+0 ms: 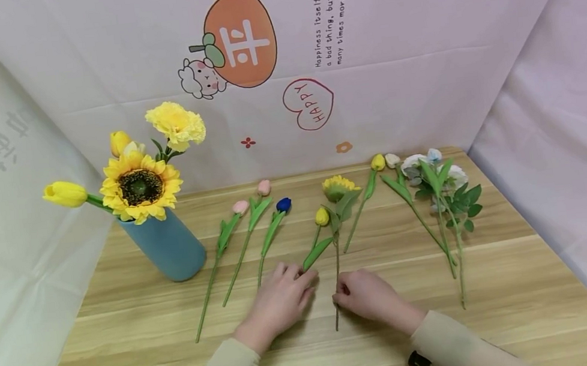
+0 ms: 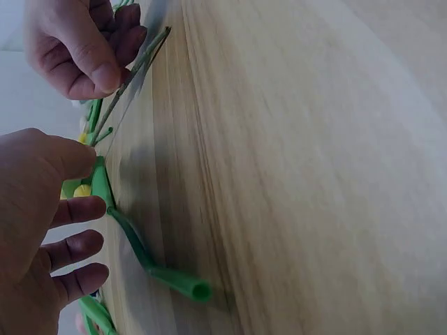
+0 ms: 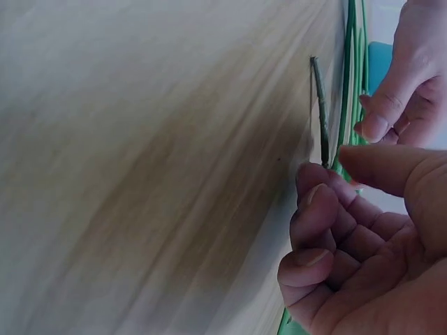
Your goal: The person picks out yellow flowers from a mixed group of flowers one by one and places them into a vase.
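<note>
My right hand (image 1: 367,296) pinches the brown stem of a sunflower (image 1: 340,188) near its lower end. In the right wrist view, that stem (image 3: 320,105) sticks out past the thumb and index finger. To its left, my left hand (image 1: 286,297) is by a yellow tulip (image 1: 321,216), close to its green leaf (image 1: 317,254). In the left wrist view its fingers are spread and loosely bent, with the tulip's green stem (image 2: 143,258) running out beside them. Whether those fingers touch the leaf is hard to tell.
A blue vase (image 1: 167,245) at the left holds a large sunflower (image 1: 140,187), yellow tulips and a yellow carnation-like flower (image 1: 176,125). Pink tulips (image 1: 241,207) and a blue tulip (image 1: 283,205) lie left of the hands. Yellow, white and pale flowers (image 1: 456,176) lie at the right.
</note>
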`<state>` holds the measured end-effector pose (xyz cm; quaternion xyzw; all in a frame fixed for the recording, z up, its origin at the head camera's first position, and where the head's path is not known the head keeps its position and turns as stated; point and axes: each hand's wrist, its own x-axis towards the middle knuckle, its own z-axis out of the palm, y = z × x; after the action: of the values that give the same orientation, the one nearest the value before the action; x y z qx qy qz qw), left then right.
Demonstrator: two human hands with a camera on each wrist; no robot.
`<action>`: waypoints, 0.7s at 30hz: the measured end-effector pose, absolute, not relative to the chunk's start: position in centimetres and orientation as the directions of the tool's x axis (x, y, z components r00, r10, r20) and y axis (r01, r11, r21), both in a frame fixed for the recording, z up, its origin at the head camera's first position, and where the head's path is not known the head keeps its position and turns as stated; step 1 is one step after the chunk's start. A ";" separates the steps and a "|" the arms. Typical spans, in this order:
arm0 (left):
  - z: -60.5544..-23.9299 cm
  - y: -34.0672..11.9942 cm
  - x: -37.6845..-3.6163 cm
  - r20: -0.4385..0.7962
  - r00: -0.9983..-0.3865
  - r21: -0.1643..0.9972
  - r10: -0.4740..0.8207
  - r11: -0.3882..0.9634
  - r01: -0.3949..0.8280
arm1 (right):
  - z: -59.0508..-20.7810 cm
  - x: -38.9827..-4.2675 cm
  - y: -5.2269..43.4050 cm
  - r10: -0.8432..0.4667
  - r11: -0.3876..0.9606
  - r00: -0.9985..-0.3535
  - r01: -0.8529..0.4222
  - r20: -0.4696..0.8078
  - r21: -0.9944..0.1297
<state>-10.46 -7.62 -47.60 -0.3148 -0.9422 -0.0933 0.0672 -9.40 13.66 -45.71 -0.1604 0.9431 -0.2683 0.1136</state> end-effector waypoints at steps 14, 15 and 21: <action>-48.4 -6.3 -10.0 0.190 -0.654 0.072 0.732 0.654 0.753 | -46.6 -10.8 17.6 -0.293 0.900 -0.955 -0.289 0.036 -0.327; -48.5 -6.2 -9.9 0.194 -0.640 0.063 0.744 0.641 0.765 | -46.6 -11.0 18.1 -0.296 0.904 -0.953 -0.303 0.069 -0.302; -48.7 -6.0 -9.7 0.193 -0.573 -0.012 0.796 0.586 0.810 | -46.3 -11.6 20.2 -0.290 0.918 -0.948 -0.314 0.128 -0.242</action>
<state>-9.72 -5.98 -48.74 -0.4532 -0.8861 -0.0389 0.0890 -11.58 20.20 -46.33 -0.1542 0.9783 -0.1305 -0.0449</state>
